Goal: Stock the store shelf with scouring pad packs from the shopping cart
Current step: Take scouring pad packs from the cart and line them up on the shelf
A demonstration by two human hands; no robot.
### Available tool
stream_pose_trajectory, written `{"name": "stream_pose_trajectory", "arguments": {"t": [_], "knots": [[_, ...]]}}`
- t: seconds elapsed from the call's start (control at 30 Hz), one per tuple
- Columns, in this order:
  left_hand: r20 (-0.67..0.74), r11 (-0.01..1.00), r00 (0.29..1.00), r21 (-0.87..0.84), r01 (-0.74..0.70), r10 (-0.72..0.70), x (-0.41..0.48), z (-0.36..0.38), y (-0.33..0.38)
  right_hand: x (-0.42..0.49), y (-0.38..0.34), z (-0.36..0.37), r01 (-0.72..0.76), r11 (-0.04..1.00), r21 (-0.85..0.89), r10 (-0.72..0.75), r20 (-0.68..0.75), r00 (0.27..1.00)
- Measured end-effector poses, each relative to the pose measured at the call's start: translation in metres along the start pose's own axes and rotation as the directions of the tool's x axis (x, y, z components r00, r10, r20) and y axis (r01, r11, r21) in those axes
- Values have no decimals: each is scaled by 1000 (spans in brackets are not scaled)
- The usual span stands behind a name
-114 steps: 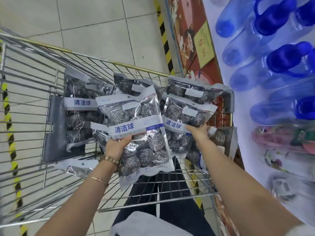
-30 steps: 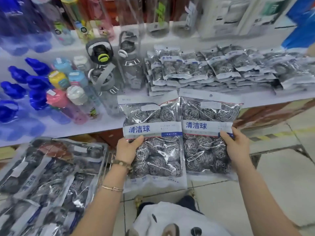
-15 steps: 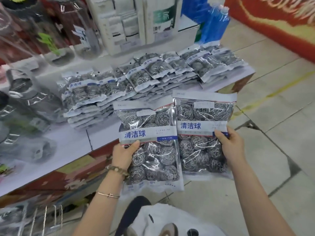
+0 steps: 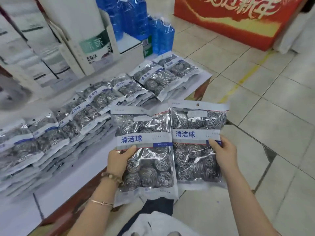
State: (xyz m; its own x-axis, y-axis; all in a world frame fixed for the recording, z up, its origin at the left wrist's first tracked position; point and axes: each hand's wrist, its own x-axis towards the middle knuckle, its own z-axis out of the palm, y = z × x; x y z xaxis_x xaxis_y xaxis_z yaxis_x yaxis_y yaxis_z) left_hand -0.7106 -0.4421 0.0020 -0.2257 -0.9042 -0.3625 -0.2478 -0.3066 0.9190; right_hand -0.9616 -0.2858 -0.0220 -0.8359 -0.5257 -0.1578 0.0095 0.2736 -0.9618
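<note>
Head view: your left hand (image 4: 119, 159) and right hand (image 4: 225, 154) each gripped a pack (image 4: 144, 126). Both needed laying flat atop the stacks (image 4: 95, 97) at 10 o'clock.

view: single, head-worn, wide-angle | aim: pointed forward and down from above the arms | near field: left hand (image 4: 117, 160) on left pack (image 4: 146, 167) and right hand (image 4: 225, 155) on right pack (image 4: 194, 160) are framed close, centre | left: shelf (image 4: 71, 191) is seen obliquely | right: tiled floor (image 4: 272, 120) is covered
</note>
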Motion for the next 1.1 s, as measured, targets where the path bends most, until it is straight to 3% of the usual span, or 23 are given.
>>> {"name": "stream_pose_trajectory", "arguments": {"t": [0.27,0.6,0.87,1.1], "knots": [[56,999,998,31,-9,7,100,72,50,120,-25,7,-55,997,-63,54,-22,998],[-12,1000,1000,7,0,0,184,140,101,256,-59,25,-43,996,-81,44,16,999],[-218,997,973,-35,64,-70,257,193,117,416,-84,66,53,993,-106,-26,242,970],[-454,954,853,-258,150,-257,303,236,148,562,-116,121,81,980,-184,20,491,871]]}}
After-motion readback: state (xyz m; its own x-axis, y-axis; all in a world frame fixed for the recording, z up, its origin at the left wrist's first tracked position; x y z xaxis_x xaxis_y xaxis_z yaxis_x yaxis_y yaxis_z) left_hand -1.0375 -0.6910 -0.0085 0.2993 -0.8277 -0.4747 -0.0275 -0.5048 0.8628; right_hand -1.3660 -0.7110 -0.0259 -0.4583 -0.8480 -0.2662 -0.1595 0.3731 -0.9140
